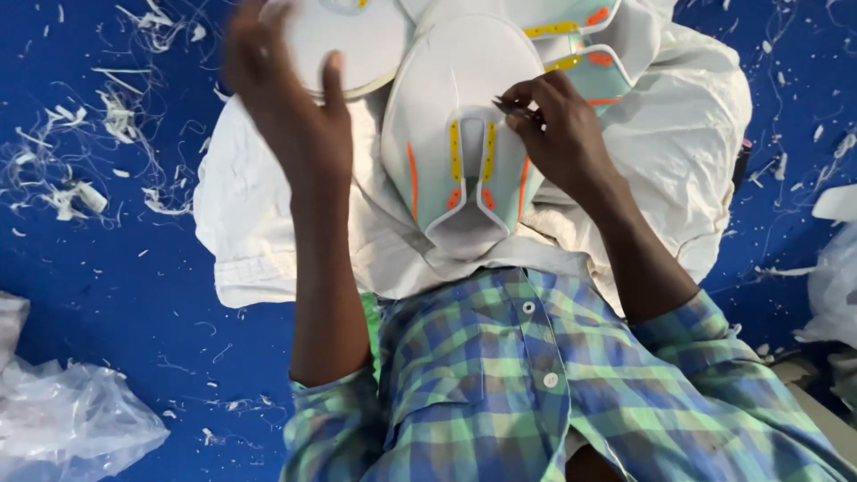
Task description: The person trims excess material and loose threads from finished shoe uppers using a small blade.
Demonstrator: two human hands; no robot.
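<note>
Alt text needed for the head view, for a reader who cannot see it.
Right hand presses a small dark tool on a white shoe upper with yellow and orange trim; left hand grips another white piece above a white cloth.

Blue-green plaid shirt (536, 393) (white buttons), sleeves rolled up.

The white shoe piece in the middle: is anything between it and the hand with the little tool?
Nothing visible. The right hand rests directly on the shoe piece, its small tool at the surface.
</note>
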